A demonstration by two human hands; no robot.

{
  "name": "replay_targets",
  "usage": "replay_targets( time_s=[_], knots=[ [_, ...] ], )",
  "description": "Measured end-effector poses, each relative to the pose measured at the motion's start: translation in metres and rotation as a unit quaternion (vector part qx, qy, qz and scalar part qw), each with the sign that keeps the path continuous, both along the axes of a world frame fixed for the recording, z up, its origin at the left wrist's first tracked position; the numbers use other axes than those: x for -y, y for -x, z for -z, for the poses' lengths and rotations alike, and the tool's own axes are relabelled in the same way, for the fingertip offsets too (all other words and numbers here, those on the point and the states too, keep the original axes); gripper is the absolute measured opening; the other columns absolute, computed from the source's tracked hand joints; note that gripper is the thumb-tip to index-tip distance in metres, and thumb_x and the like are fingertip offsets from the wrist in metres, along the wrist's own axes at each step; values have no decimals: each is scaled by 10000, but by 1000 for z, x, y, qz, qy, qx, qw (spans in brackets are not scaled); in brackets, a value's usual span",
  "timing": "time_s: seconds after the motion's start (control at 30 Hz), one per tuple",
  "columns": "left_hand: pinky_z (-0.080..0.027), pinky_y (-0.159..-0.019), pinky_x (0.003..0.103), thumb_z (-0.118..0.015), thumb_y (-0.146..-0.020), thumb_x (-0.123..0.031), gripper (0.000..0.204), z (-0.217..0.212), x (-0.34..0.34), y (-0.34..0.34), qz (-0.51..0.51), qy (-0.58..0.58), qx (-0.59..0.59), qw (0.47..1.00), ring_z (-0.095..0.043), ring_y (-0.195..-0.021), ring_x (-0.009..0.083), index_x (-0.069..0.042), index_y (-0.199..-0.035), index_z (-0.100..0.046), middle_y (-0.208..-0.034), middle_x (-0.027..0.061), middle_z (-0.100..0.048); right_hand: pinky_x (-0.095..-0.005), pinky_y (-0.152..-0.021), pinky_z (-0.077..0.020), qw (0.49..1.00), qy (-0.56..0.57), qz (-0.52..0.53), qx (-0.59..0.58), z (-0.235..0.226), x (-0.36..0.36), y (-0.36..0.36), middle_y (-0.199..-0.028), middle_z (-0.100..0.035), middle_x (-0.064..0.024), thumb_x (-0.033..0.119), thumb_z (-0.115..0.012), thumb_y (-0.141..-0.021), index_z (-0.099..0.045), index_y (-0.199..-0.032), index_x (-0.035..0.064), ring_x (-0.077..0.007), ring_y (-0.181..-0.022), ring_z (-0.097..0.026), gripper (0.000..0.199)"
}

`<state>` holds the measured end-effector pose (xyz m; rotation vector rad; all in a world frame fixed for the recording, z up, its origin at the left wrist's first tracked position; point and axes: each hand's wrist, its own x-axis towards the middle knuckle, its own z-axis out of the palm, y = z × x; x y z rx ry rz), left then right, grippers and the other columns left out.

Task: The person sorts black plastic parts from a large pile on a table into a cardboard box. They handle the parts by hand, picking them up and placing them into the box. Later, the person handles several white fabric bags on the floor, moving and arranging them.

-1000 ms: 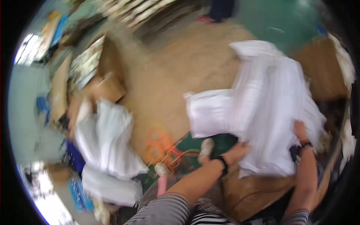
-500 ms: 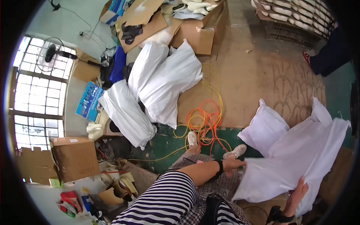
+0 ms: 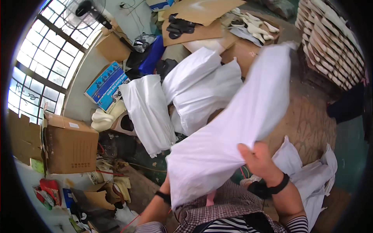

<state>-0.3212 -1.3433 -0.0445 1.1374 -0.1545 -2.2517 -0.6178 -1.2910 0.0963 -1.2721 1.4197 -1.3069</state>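
Observation:
A long white sack (image 3: pixel 221 139) hangs in the air in front of me, slanting from near my lap up toward the far right. Its far end is blurred by motion. My right hand (image 3: pixel 259 161) is closed on its right edge, with the thumb on the upper side. At the sack's lower left edge is my left hand (image 3: pixel 166 187), gripping it; the cloth covers the fingers. More white sacks (image 3: pixel 312 176) lie on the floor to the right of my right arm.
Beyond the held sack, filled white sacks (image 3: pixel 149 114) lean together. A cardboard box (image 3: pixel 70 143) stands at left below the window, and a fan (image 3: pixel 83 9) above. Stacked racks of pale foot-shaped forms (image 3: pixel 330 46) stand far right, near a person's dark-clothed leg (image 3: pixel 347 105).
The sack has come up off the right-hand pile and swung left, across the middle. Both hands moved with it, the left one farther left. The whole view has turned and shifted.

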Motion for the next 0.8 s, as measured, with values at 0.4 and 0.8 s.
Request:
replay_targets(
  time_s=[0.4, 0.8],
  knots=[
    [-217, -1037, 496, -415, -873, -465, 669, 78, 63, -163, -388, -47, -29, 920, -164, -1304, 278, -108, -1388, -178, -1438, 98, -151, -420, -651, -436, 906, 108, -406, 48, 74, 175, -274, -768, -569, -177, 219, -507, -745, -557, -820, 27, -357, -736, -544, 212],
    [-218, -1049, 487, -368, -903, -335, 464, 168, 229, -183, -111, -49, -57, 991, -256, -1297, 223, -143, -1323, -328, -1411, 50, -281, -399, -541, -472, 805, -325, 155, -471, 343, -166, 121, -665, -600, -152, 121, -511, -716, -605, -703, 21, -289, -595, -582, 137]
  ],
)
